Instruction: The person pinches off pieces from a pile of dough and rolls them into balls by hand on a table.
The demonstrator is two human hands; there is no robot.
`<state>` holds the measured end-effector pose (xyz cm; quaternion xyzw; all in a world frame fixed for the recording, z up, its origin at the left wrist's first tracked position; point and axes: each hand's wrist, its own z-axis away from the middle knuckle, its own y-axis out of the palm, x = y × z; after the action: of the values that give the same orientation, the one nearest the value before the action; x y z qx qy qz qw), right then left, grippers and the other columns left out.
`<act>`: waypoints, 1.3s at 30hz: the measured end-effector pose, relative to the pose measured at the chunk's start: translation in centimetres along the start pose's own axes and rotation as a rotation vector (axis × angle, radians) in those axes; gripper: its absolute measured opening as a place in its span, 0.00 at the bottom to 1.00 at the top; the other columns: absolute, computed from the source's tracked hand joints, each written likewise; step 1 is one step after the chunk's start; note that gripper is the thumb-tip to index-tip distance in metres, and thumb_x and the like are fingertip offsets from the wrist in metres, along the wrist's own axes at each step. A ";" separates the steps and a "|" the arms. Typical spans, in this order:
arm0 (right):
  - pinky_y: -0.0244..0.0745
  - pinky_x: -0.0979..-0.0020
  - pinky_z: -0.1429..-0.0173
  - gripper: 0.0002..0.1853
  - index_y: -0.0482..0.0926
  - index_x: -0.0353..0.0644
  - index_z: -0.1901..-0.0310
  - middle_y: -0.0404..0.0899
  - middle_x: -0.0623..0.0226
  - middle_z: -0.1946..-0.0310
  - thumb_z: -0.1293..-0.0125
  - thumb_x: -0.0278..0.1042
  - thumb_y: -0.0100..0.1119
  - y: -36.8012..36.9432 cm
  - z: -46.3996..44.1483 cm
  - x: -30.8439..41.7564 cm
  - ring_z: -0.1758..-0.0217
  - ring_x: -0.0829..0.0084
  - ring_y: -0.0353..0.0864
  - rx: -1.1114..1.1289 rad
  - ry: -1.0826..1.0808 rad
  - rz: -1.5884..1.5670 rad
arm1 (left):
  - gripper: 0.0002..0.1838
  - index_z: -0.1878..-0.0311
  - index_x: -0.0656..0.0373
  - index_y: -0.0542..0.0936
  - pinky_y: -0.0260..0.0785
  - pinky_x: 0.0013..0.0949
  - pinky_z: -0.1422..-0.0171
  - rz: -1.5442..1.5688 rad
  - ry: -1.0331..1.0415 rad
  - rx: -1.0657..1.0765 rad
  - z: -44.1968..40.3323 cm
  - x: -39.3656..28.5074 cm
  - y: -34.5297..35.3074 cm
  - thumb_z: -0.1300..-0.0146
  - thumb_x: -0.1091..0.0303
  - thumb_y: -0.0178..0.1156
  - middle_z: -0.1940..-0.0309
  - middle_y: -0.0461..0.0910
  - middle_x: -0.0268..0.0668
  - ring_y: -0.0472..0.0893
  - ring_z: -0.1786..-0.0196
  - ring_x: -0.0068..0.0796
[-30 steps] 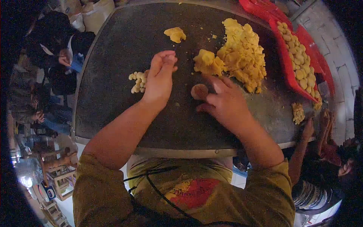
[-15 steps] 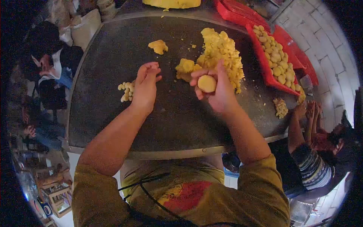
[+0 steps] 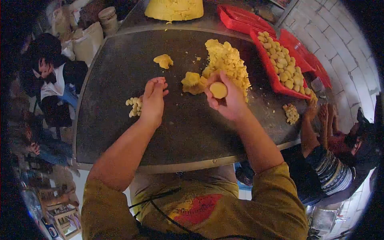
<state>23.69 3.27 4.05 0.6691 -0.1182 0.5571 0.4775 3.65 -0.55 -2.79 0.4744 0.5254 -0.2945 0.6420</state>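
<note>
A round, flat piece of yellow dough (image 3: 218,90) rests in my right hand (image 3: 229,98), its fingers curled around it. My left hand (image 3: 153,102) is closed, with thumb and fingertips pressed together; anything between them is too small to make out. Just left of it lies a small cluster of pale pieces (image 3: 134,107) on the dark tabletop (image 3: 184,136). Beyond my right hand is a large crumbly yellow dough mass (image 3: 228,60), with a smaller lump (image 3: 193,83) at its left. Another flat scrap of dough (image 3: 163,61) lies farther back.
A red tray (image 3: 275,82) full of rounded dough pieces stands at the right, near other red trays (image 3: 244,20). A pile of small pieces (image 3: 291,114) lies near a co-worker's arm (image 3: 308,132). A big yellow block (image 3: 174,10) is at the back. Another person sits left.
My right hand has turned palm up, bringing the round dough piece into view on it. My left hand stays beside the pale cluster. The camera view has shifted, showing more of the back.
</note>
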 end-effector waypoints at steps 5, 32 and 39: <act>0.58 0.78 0.82 0.24 0.70 0.43 0.70 0.69 0.65 0.82 0.35 0.58 0.37 -0.3 0.1 -0.3 0.87 0.75 0.62 -0.159 -0.017 -0.013 | 0.15 0.51 0.58 0.68 0.63 0.35 0.43 0.018 -0.013 0.010 -0.1 0.1 0.0 0.37 0.61 0.51 0.52 0.70 0.37 0.71 0.48 0.31; 0.61 0.79 0.79 0.12 0.73 0.40 0.64 0.72 0.67 0.76 0.37 0.41 0.49 -5.7 0.7 2.6 0.79 0.76 0.70 -0.003 -0.365 -0.053 | 0.16 0.50 0.59 0.66 0.62 0.34 0.43 0.073 -0.011 0.097 -0.4 0.3 -0.6 0.34 0.59 0.46 0.51 0.67 0.37 0.69 0.47 0.31; 0.68 0.81 0.74 0.13 0.79 0.43 0.62 0.77 0.75 0.74 0.47 0.40 0.61 -10.4 10.5 12.9 0.78 0.82 0.74 -0.600 -0.094 1.066 | 0.16 0.50 0.60 0.66 0.62 0.34 0.43 0.048 -0.046 0.062 -0.1 0.0 -0.3 0.34 0.59 0.47 0.52 0.68 0.37 0.69 0.48 0.31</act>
<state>42.10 5.38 10.63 0.3783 -0.6091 0.6316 0.2949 3.35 -0.52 -2.85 0.4997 0.4895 -0.3062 0.6457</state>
